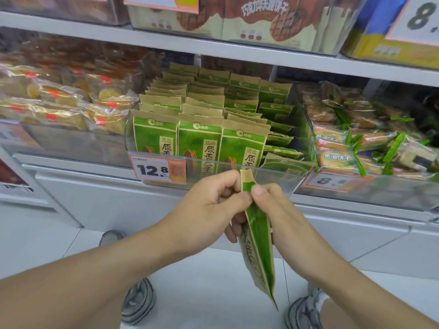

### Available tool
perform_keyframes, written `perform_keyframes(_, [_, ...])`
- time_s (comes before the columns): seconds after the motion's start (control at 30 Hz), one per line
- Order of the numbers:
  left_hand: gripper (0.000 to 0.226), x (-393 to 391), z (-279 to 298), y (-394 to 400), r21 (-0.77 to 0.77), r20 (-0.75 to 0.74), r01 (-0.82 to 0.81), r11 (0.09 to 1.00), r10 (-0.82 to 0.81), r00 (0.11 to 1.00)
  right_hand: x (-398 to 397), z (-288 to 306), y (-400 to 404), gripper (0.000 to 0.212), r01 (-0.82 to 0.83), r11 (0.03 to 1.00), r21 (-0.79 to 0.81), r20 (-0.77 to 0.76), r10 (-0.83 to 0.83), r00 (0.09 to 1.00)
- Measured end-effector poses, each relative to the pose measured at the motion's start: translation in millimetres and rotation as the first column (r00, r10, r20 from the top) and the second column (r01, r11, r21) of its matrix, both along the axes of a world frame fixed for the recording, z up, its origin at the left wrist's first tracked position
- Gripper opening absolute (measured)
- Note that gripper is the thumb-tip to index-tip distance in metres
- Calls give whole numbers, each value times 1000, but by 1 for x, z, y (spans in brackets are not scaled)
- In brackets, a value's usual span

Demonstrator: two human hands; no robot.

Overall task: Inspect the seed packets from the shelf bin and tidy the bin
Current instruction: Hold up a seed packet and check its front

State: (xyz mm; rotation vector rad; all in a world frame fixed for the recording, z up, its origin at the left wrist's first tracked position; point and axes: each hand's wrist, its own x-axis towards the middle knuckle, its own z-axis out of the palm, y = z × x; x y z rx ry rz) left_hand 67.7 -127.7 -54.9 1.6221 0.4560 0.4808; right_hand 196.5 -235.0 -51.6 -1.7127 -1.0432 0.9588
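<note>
One seed packet (pixel 257 236) is out of the clear shelf bin (pixel 213 173) and under inspection, held edge-on below the bin's front wall and above the floor; the tidying looks only part done, since three rows of packets (pixel 199 115) stand upright along the left and middle of the bin while the right side holds loose packets (pixel 280 141) lying flat and tipped; those seem left to straighten, and the packet in hand has yet to go back. Both forearms reach forward and meet at the packet; the left hand (pixel 209 210) curls round its upper part with thumb and forefinger pinching near the top; the right hand (pixel 278 210) pinches the same edge from the other side, thumb on top.
</note>
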Motion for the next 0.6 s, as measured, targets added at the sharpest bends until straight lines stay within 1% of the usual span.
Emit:
perform_keyframes(0.07, [22, 1, -4, 1, -7, -31, 0, 1000, 0, 1000, 1, -4, 3, 46, 22, 1000, -16, -15, -22, 1000])
perform_keyframes(0.17, [22, 0, -10, 2, -5, -73, 11, 1000, -11, 997, 3, -8, 7, 47, -12, 995, -100, -148, -3, 989])
perform_keyframes(0.23, [24, -3, -11, 2, 6, -102, -1, 1000, 2, 995, 5, -9, 7, 47, -29, 991, -134, -194, 2, 981])
perform_keyframes(0.3, [25, -8, -9, 2, 36, -172, 11, 999, -4, 985, 7, -10, 5, 47, 11, 988, -157, -217, -45, 975])
perform_keyframes(0.33, [27, -12, -9, 1, 58, -240, 47, 997, -32, 970, 7, -11, 5, 49, 33, 986, -164, -226, -70, 972])
perform_keyframes(0.4, [31, -17, -9, -5, 93, -393, 167, 982, -118, 912, 9, -14, 6, 54, 77, 981, -180, -246, -121, 962])
perform_keyframes(0.47, [30, -19, -11, -11, 89, -491, 254, 963, -179, 852, 8, -18, 7, 55, 121, 974, -192, -273, -172, 947])
perform_keyframes(0.53, [27, -20, -14, -14, 72, -532, 286, 956, -205, 821, 7, -23, 7, 55, 141, 969, -204, -290, -198, 937])
perform_keyframes(0.6, [24, -21, -17, -13, 70, -535, 297, 952, -215, 817, 6, -27, 7, 57, 123, 969, -214, -303, -185, 935])
